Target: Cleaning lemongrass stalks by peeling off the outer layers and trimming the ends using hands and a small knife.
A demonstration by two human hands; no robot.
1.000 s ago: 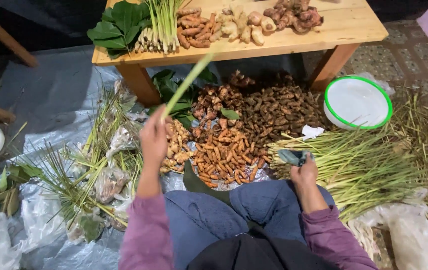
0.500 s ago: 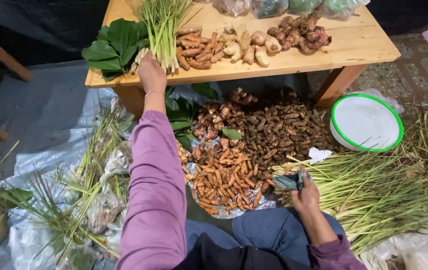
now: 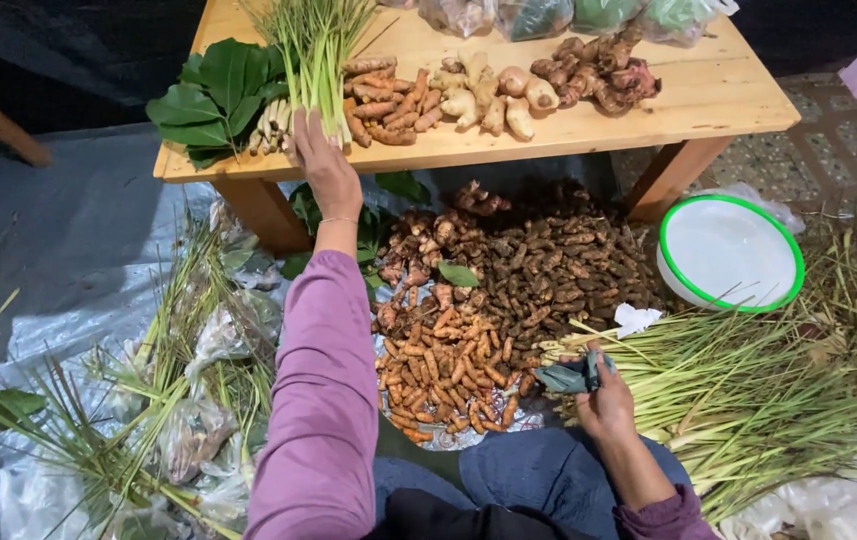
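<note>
A: Left hand (image 3: 326,170)?
B: Fingers spread flat on the lemongrass bunch (image 3: 310,60), laid on the table (image 3: 588,130) beside green leaves (image 3: 213,95).
A: Right hand (image 3: 603,400)?
B: Fingers closed around a dark tool (image 3: 568,376), over the loose lemongrass pile (image 3: 748,400) on the floor.
A: Progress?
B: One bunch tabled; apparently much unsorted.

Roots (image 3: 468,330) under table (image 3: 728,100), bowl (image 3: 730,252) right

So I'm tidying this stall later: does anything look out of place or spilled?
Mostly orderly. One green leaf lies alone on the root pile under the table, and a crumpled white scrap sits on the lemongrass stalks.
</note>
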